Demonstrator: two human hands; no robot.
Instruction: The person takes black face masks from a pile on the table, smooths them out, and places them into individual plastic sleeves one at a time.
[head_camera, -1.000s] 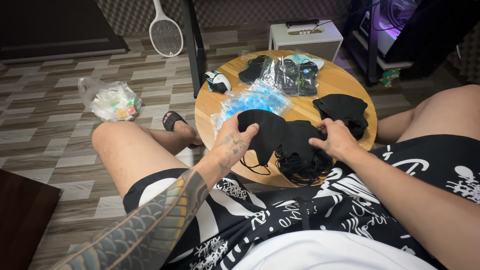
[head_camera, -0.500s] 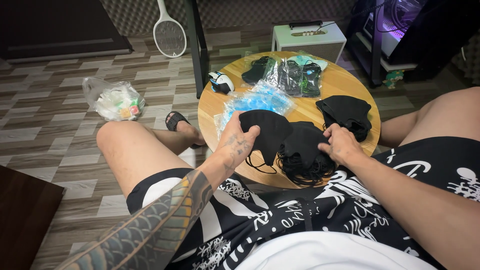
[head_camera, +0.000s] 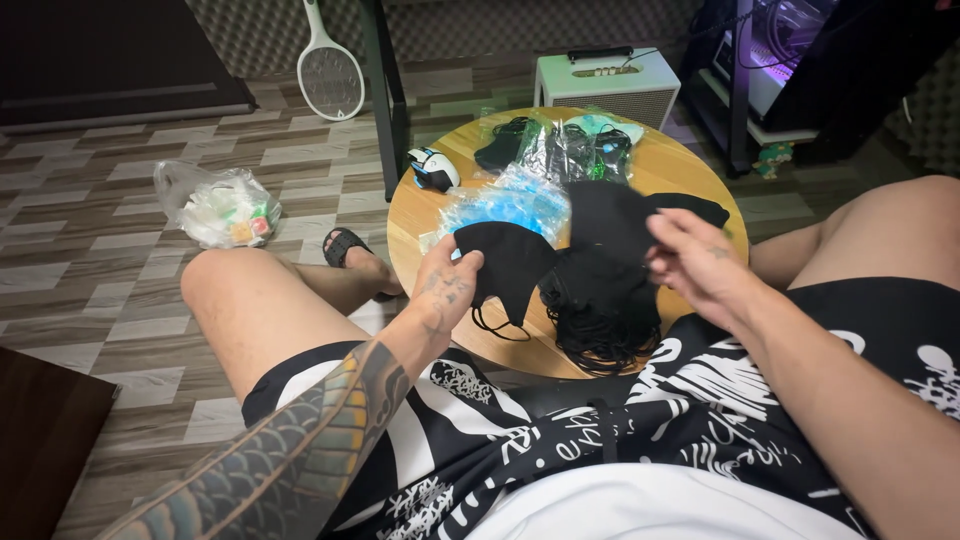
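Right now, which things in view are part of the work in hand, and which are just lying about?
In hand:
left hand gripping a black fabric face mask
right hand over the pile of black masks
round wooden table

Lying about:
blue plastic packet
white mouse
white racket-shaped swatter
clear plastic bag

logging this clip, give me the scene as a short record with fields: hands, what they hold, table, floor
left hand: pinches a black face mask by its edge, lifted over the table
right hand: fingers on a second black mask; grip unclear
table: round wooden table with black mask pile, blue packet, bagged masks
floor: clear plastic bag, white racket
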